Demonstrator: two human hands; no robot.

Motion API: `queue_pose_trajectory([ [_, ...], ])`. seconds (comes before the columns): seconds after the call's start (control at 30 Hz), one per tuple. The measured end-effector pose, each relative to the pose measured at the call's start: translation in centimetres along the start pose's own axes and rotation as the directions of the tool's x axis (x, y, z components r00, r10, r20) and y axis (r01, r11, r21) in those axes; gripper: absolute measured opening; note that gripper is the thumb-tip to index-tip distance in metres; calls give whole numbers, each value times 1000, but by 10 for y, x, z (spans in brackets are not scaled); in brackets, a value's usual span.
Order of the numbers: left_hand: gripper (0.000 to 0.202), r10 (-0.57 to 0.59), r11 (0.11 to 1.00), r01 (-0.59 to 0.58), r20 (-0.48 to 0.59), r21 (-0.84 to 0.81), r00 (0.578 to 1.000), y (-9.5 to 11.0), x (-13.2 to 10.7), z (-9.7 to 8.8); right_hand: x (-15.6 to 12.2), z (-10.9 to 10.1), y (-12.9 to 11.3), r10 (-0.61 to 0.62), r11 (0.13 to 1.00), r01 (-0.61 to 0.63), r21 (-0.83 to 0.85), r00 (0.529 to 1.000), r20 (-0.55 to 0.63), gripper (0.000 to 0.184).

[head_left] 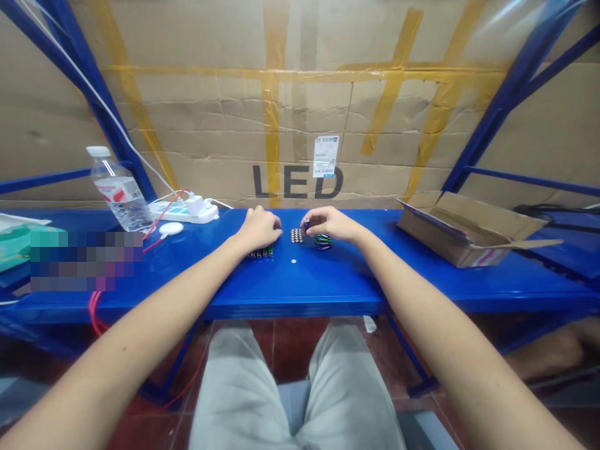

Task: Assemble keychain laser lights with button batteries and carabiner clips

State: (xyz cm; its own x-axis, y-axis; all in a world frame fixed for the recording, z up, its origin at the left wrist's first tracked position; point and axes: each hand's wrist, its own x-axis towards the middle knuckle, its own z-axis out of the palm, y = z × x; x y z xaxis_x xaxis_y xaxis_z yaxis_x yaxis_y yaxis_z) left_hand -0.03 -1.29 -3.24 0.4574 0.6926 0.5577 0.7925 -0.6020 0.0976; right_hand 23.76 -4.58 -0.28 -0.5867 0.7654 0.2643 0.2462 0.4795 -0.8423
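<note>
My left hand (pixel 260 227) rests curled on the blue table (pixel 328 281), fingers closed, over a short row of small green-banded cylinders (pixel 261 253); what its fingers hold is hidden. My right hand (pixel 329 223) pinches a small dark cylindrical piece (pixel 306 222) between thumb and fingers. Between the hands sits a tight cluster of small silver-topped pieces (pixel 296 235). Below my right hand lies a little heap of green and purple pieces (pixel 323 241). A tiny white dot (pixel 293 261) lies on the table in front.
A plastic water bottle (pixel 117 190) stands at the left, beside a white power strip with a charger (pixel 187 209) and red cable. An open cardboard box (pixel 469 228) sits at the right. A cardboard wall marked LED (pixel 297 182) closes the back.
</note>
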Motion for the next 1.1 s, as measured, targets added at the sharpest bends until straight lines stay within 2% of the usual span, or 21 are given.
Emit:
queue_pose_trajectory([
  [0.07,4,-34,999,34,7,-24,999,-1,1,4,1,0,1,-6,1000,5,-12,1000,-8,20],
  [0.13,5,-93,995,95,59,-17,994,1,1,4,1,0,1,2,1000,-2,-11,1000,1,22],
  [0.27,11,-172,985,170,178,23,969,10,1,-4,0,1,-2,43,999,-40,-33,995,92,24],
  [0.33,12,-149,987,159,179,-38,972,16,1,-9,-1,2,-4,81,994,-71,-86,990,114,25],
  [0.4,12,-124,969,146,119,-200,985,22,1,-14,-2,4,-5,116,987,-104,-119,988,100,25],
  [0.47,11,-128,907,123,16,-402,992,29,1,-18,-2,5,-6,132,986,-123,-114,988,83,25],
  [0.57,11,-160,743,65,-83,-666,984,37,3,-19,0,7,-2,125,991,-123,-48,991,39,26],
  [0.67,12,-217,562,57,-81,-825,973,43,4,-14,5,11,7,111,991,-107,76,993,-47,39],
  [0.73,10,-269,508,88,-61,-857,961,45,5,-10,9,14,13,101,987,-85,140,988,-113,44],
  [0.8,7,-300,493,114,-45,-862,953,46,5,-6,13,18,17,78,985,-47,169,980,-182,46],
  [0.9,6,-285,509,113,-43,-853,958,45,4,-2,17,25,20,18,986,25,166,968,-251,43],
  [1.1,6,-253,583,94,-70,-807,965,46,4,-1,21,33,17,-39,989,74,132,967,-250,33],
])
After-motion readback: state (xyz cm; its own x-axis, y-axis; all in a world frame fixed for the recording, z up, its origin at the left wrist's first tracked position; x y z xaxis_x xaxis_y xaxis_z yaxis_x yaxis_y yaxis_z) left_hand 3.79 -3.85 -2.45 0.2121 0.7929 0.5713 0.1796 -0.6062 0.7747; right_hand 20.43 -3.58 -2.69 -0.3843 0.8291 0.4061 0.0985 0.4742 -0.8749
